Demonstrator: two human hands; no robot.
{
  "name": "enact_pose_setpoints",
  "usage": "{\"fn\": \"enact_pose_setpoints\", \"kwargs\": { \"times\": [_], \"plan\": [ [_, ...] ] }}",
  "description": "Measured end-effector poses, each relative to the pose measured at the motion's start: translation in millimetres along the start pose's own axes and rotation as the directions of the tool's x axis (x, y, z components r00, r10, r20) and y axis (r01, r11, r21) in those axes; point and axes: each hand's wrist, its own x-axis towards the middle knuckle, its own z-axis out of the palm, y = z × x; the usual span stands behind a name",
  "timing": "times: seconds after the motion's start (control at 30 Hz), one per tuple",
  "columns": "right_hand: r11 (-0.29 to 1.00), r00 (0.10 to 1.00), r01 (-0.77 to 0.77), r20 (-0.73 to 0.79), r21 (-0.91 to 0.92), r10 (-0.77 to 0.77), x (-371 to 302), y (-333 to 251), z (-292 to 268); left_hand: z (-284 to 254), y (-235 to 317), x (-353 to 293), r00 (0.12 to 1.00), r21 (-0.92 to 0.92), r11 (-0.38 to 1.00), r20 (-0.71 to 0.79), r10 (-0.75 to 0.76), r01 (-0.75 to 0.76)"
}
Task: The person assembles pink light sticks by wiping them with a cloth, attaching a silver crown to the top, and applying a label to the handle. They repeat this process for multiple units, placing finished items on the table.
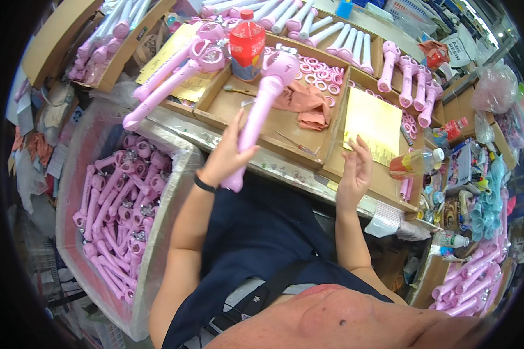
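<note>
1 pink wand (pixel 258 116), held aslant, rnd. end (pixel 282 67) fwd.

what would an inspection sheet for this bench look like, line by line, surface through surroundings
Surface: bench crowded with shallow cardboard trays
Job's things: one pink wand, round head pointing away from the person; loose pink rings in the middle tray
Clutter: red-capped bottle, crumpled orange cloth, screwdriver, yellow paper, bottle of amber liquid
Hands: left hand grips the wand's shaft; right hand open, nothing seen in it
Cables: nothing seen
Surroundings: plastic-lined bin at the person's left, heaped with pink wands; more pink pieces piled at lower right
</note>
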Motion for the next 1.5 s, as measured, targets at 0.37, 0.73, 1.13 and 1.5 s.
{"fn": "enact_pose_setpoints", "kwargs": {
  "times": [0.37, 0.73, 1.13, 1.5],
  "plan": [
    [0.877, 0.698, -0.369, 0.715, 0.307, 0.043, -78, -6, 42, 20, 62, -31, 0.927, -0.732, 0.627, -0.373, -0.04, -0.267],
    [0.877, 0.842, 0.474, 0.252, 0.073, -0.476, -2, -36, 20, -36, 22, -81, 0.937, -0.972, 0.037, -0.235, -0.258, -0.233],
    [0.872, 0.771, -0.484, 0.505, 0.07, 0.387, -37, -83, 64, -15, 49, -108, 0.847, -0.923, 0.071, -0.376, -0.375, -0.378],
    [0.958, 0.853, -0.286, 0.45, -0.024, 0.266, -42, -79, 68, -16, 59, -110, 0.863, -0.926, 0.014, -0.358, -0.356, -0.378]
  ]
}}
